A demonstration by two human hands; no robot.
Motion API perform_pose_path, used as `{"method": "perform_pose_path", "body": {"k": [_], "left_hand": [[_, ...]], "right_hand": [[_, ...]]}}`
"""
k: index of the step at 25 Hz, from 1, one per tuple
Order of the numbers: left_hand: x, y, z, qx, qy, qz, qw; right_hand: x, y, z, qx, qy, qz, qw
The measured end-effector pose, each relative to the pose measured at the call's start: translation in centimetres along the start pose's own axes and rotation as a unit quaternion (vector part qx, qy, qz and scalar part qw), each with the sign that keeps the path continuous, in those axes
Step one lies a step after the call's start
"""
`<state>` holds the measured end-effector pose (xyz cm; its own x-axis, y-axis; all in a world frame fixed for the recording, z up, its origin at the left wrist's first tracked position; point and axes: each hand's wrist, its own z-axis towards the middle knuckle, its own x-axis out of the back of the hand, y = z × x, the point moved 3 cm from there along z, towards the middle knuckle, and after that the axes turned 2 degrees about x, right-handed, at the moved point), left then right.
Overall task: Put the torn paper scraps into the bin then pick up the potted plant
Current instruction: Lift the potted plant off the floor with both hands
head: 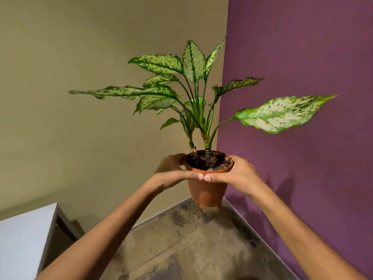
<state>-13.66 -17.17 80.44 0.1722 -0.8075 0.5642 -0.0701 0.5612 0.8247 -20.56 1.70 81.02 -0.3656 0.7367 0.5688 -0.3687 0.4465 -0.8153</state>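
A potted plant (206,190) with speckled green-and-white leaves grows in a small terracotta-coloured plastic pot. The pot hangs in the air above the floor, in the corner of the room. My left hand (173,170) wraps the pot's rim from the left. From the other side my right hand (236,174) grips the rim, and the thumbs of both hands meet at the front. No paper scraps or bin are in view.
A beige wall (90,98) meets a purple wall (302,57) behind the plant. Below lies a worn, stained floor (181,243). A white table top (22,239) juts in at the lower left.
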Motion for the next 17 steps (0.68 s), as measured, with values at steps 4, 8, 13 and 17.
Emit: {"method": "perform_pose_path", "body": {"k": [4,8,13,17], "left_hand": [[0.6,-2.1,7.3,-0.019,0.014,0.021,0.999],[1.0,-3.9,15.7,-0.027,-0.023,-0.002,0.999],[-0.4,-5.5,25.6,-0.021,-0.139,-0.064,0.988],[-2.7,-9.0,32.2,0.007,-0.139,-0.101,0.985]], "right_hand": [[-0.6,2.5,6.8,-0.019,0.035,-0.002,0.999],[-0.3,4.4,14.0,-0.042,0.057,-0.01,0.997],[-0.3,8.9,22.2,-0.074,0.086,-0.003,0.993],[-1.0,13.6,27.8,-0.087,0.05,0.044,0.994]]}}
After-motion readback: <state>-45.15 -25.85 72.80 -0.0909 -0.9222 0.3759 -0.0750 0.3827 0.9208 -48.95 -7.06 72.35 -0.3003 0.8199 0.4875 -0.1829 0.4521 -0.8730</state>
